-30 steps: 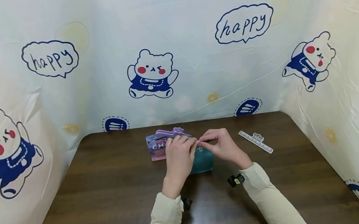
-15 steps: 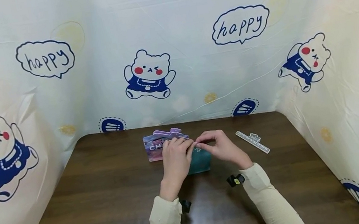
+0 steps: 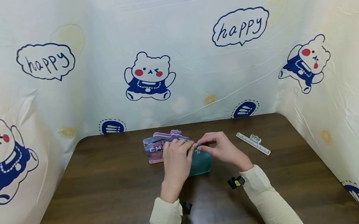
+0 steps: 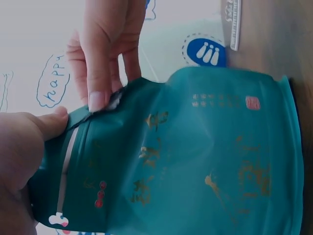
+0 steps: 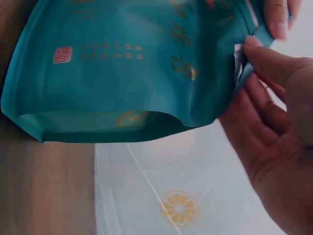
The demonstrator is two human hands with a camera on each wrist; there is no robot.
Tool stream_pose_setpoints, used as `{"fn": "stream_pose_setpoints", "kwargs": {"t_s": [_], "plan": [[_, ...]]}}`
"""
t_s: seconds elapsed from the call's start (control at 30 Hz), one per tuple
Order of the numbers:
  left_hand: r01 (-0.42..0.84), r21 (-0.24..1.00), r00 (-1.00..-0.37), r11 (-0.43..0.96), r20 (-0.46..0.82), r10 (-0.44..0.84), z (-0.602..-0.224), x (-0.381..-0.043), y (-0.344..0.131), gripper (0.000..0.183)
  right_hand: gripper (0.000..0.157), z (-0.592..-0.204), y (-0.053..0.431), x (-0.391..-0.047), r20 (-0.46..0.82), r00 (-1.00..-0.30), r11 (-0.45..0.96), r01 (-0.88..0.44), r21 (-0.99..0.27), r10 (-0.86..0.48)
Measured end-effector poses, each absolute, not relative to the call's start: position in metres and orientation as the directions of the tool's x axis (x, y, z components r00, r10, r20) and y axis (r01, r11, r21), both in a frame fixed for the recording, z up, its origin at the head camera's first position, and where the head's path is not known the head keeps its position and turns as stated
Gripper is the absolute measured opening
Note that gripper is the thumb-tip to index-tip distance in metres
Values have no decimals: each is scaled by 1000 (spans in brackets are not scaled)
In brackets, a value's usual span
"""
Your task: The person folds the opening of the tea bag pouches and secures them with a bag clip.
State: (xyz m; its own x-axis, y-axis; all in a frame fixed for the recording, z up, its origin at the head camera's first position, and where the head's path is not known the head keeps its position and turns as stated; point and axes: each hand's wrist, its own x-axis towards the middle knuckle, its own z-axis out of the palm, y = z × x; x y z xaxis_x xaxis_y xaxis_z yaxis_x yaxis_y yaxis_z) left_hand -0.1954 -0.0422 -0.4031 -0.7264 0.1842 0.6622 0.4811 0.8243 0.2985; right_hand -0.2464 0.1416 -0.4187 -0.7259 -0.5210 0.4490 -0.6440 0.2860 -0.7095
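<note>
Pinching mouth edge of teal tea pouch [image 3: 200, 163] with right hand [image 3: 223, 147]; gripping same end with left hand [image 3: 176, 161], presumably for steadying. Apparently upright on table [image 3: 104, 214], mid-frame. Hard to make out: silvery sliver [image 5: 238, 58] by right thumb. Left of centre: purple clip [image 3: 166, 135] along top of "CH" pack [image 3: 155, 156], remaining lettering hidden. Right of centre: white ruler-like clip [image 3: 252, 143].

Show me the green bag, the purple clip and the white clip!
Green bag [image 4: 190, 147]: left wrist view, middle of its front.
Purple clip [image 3: 168, 134]: head view, its long upper part.
White clip [image 3: 253, 143]: head view, middle of its long strip.
</note>
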Motion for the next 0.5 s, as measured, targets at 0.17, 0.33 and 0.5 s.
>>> {"fn": "stream_pose_setpoints", "kwargs": {"t_s": [0.17, 0.33, 0.5], "plan": [[474, 296, -723, 829, 668, 175, -402, -196, -41, 17, 17, -429, 139, -250, 560, -669, 257, -724, -640, -488], [488, 283, -725, 826, 658, 203, -401, -198, -43, 17, 20, -419, 135, -240, 612, -631, 238, -763, -601, -478], [515, 286, -721, 808, 655, 228, -399, -201, -45, 15, 21, -400, 137, -228, 562, -636, 224, -743, -631, -528]]}}
